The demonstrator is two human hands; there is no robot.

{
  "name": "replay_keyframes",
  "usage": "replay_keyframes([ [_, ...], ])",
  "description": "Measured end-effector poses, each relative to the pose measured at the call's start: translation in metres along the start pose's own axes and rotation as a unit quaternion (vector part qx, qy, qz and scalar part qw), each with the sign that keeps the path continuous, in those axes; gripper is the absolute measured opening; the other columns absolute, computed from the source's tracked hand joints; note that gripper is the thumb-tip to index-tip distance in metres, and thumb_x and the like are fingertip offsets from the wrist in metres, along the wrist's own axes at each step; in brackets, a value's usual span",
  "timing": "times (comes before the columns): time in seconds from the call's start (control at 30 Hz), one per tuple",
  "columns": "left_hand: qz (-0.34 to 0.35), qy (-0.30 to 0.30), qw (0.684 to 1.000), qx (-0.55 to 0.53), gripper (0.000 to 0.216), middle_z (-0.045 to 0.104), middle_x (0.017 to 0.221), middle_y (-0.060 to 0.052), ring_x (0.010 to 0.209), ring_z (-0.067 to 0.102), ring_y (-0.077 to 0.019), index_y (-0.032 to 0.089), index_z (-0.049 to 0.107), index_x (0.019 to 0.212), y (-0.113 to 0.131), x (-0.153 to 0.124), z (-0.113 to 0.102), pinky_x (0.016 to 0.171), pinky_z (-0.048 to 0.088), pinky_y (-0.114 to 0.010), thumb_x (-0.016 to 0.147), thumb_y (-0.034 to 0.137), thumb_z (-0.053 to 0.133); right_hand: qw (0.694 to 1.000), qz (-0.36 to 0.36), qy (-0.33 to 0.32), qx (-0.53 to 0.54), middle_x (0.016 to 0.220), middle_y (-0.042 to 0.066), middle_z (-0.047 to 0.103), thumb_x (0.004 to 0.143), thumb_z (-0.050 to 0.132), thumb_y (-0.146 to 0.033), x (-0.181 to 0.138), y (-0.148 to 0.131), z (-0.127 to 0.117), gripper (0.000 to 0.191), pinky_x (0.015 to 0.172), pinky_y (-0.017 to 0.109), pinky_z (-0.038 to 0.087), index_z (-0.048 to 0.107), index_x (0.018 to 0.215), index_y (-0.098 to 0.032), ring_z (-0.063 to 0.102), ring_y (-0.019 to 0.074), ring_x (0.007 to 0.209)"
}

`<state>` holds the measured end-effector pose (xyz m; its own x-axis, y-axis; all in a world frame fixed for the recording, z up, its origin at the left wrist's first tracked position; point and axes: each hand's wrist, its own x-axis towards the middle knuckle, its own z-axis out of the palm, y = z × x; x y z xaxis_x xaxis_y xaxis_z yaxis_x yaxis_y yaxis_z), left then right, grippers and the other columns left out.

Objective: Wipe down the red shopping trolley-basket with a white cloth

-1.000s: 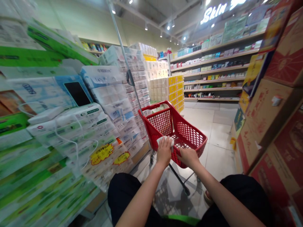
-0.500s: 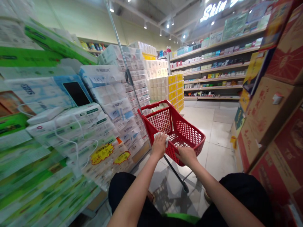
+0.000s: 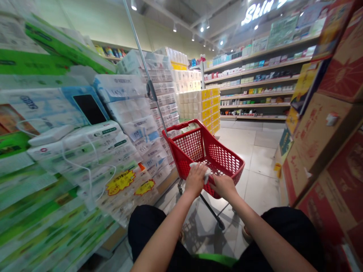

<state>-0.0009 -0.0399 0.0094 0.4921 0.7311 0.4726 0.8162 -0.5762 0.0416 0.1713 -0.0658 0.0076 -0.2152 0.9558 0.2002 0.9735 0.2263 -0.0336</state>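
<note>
A red plastic shopping basket cart [image 3: 224,158] stands on the tiled floor in front of me. My left hand [image 3: 195,179] presses a white cloth [image 3: 204,172] against the near rim of the basket, fingers closed over it. My right hand [image 3: 224,186] grips the same near rim just to the right. A metal pole [image 3: 147,75] rises from the cart's left side towards the ceiling.
Stacked packs of tissue paper [image 3: 127,113] fill the left side, with a dark phone [image 3: 89,108] and a white cable lying on them. Cardboard boxes [image 3: 326,132] line the right. Product shelves [image 3: 255,87] stand at the far end of the aisle.
My left hand with the cloth slid along the near rim, first left, then back right beside my right hand. The cart shifted slightly left in view.
</note>
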Motion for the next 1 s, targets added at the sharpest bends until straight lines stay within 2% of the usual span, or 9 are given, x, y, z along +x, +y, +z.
replay_keyframes([
  [0.13, -0.045, -0.001, 0.999, 0.004, 0.049, 0.039, 0.153, -0.004, 0.144, 0.027, -0.0206, 0.022, 0.046, 0.137, -0.022, 0.015, -0.001, 0.122, 0.017, -0.049, 0.090, 0.010, 0.040, 1.000, 0.004, 0.002, 0.004, 0.092, 0.013, 0.072, 0.092, 0.047, -0.043, 0.002, -0.003, 0.003, 0.032, 0.075, 0.031, 0.042, 0.062, 0.103, -0.018, 0.068, 0.0255, 0.087],
  [0.3, -0.059, 0.020, 0.998, 0.004, 0.059, 0.029, 0.158, -0.004, 0.147, 0.021, -0.0220, 0.022, 0.036, 0.146, -0.004, 0.001, 0.005, 0.121, 0.020, -0.048, 0.088, 0.011, 0.041, 0.999, -0.007, 0.015, 0.032, 0.101, 0.012, 0.072, 0.089, 0.051, -0.043, -0.002, 0.000, -0.005, 0.037, 0.082, 0.035, 0.044, 0.059, 0.115, -0.018, 0.066, 0.0273, 0.095],
  [0.43, -0.075, 0.014, 0.997, -0.016, 0.068, 0.023, 0.160, -0.008, 0.148, 0.019, -0.0254, 0.018, 0.029, 0.149, 0.021, -0.006, 0.003, 0.120, 0.024, -0.047, 0.084, 0.014, 0.048, 0.972, -0.015, 0.059, 0.228, 0.138, 0.011, 0.056, 0.088, 0.051, -0.044, -0.006, 0.012, -0.015, 0.074, 0.094, 0.035, 0.044, 0.021, 0.151, -0.021, 0.060, 0.0235, 0.114],
  [0.5, -0.088, 0.008, 0.995, -0.046, 0.065, 0.024, 0.159, -0.011, 0.148, 0.018, -0.0277, 0.014, 0.032, 0.148, 0.033, -0.004, 0.001, 0.120, 0.025, -0.047, 0.085, 0.016, 0.049, 0.945, -0.005, 0.075, 0.319, 0.150, 0.008, 0.042, 0.094, 0.040, -0.045, -0.008, 0.014, -0.019, 0.069, 0.098, 0.033, 0.043, 0.011, 0.154, -0.025, 0.057, 0.0190, 0.120],
  [0.6, -0.107, 0.006, 0.986, -0.128, 0.060, 0.026, 0.158, -0.015, 0.147, 0.019, -0.0300, 0.011, 0.034, 0.146, 0.044, 0.001, -0.002, 0.120, 0.025, -0.048, 0.088, 0.020, 0.048, 0.938, -0.017, 0.083, 0.335, 0.156, 0.004, 0.032, 0.099, 0.027, -0.050, -0.012, 0.010, -0.022, 0.056, 0.104, 0.033, 0.040, 0.025, 0.151, -0.029, 0.044, 0.0179, 0.133],
  [0.67, -0.118, 0.010, 0.972, -0.204, 0.059, 0.030, 0.155, -0.015, 0.144, 0.026, -0.0275, 0.012, 0.031, 0.147, 0.043, 0.004, -0.006, 0.118, 0.030, -0.045, 0.089, 0.018, 0.045, 0.950, -0.027, 0.075, 0.301, 0.154, 0.004, 0.038, 0.100, 0.022, -0.050, -0.013, 0.005, -0.021, 0.054, 0.106, 0.033, 0.038, 0.034, 0.148, -0.028, 0.039, 0.0182, 0.137],
  [0.77, -0.120, 0.046, 0.953, -0.275, 0.060, 0.038, 0.151, -0.010, 0.135, 0.042, -0.0197, 0.019, 0.033, 0.145, 0.024, 0.010, -0.016, 0.113, 0.039, -0.039, 0.087, 0.008, 0.035, 0.970, -0.026, 0.067, 0.230, 0.143, 0.005, 0.052, 0.100, 0.022, -0.051, -0.014, 0.001, -0.015, 0.053, 0.100, 0.034, 0.042, 0.042, 0.143, -0.027, 0.049, 0.0195, 0.129],
  [0.87, -0.088, 0.064, 0.971, -0.213, 0.059, 0.038, 0.152, -0.005, 0.139, 0.037, -0.0185, 0.023, 0.043, 0.139, -0.004, 0.013, -0.024, 0.117, 0.032, -0.042, 0.085, 0.003, 0.034, 0.982, -0.032, 0.096, 0.162, 0.132, 0.005, 0.059, 0.100, 0.030, -0.047, -0.012, 0.005, -0.008, 0.046, 0.092, 0.034, 0.045, 0.048, 0.139, -0.029, 0.055, 0.0205, 0.117],
  [1.0, -0.043, -0.005, 0.996, -0.073, 0.061, 0.034, 0.155, -0.001, 0.146, 0.023, -0.0198, 0.026, 0.043, 0.141, -0.027, 0.010, -0.015, 0.122, 0.019, -0.048, 0.084, 0.003, 0.037, 0.981, -0.014, 0.168, 0.092, 0.123, 0.007, 0.059, 0.100, 0.035, -0.039, -0.012, 0.017, -0.003, 0.041, 0.088, 0.036, 0.043, 0.053, 0.136, -0.031, 0.053, 0.0236, 0.110],
])
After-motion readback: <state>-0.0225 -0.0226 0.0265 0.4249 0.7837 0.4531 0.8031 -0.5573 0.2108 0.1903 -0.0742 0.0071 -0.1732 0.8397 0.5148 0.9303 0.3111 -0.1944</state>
